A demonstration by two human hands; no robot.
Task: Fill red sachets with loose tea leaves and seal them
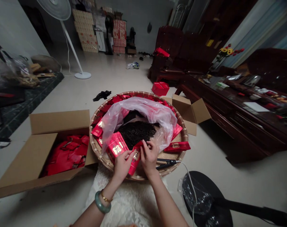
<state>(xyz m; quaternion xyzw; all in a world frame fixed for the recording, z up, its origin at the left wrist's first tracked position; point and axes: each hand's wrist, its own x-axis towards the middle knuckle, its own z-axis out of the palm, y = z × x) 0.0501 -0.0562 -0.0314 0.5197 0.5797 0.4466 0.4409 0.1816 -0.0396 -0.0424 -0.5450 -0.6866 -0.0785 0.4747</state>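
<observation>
Between my two hands is a red packet [135,159] with a gold label, held near its top end. My left hand [122,164] pinches its left edge, and my right hand [150,156] grips the upper right edge. Both sit over the front of a round woven basket [93,148]. Just beyond them, dark dried tea-like leaves [137,134] lie in a pinkish clear plastic bag [143,105]. Left of my left hand is a stack of red packets [116,145]. A black clamp-like tool [167,163] with a white cord rests by my right hand.
An open carton [42,151] full of red packets stands at the left. Another open carton [189,110] and a red box [160,89] are behind the basket. A black round stand base [205,186] lies at the right front. A white fan [83,75] stands farther back.
</observation>
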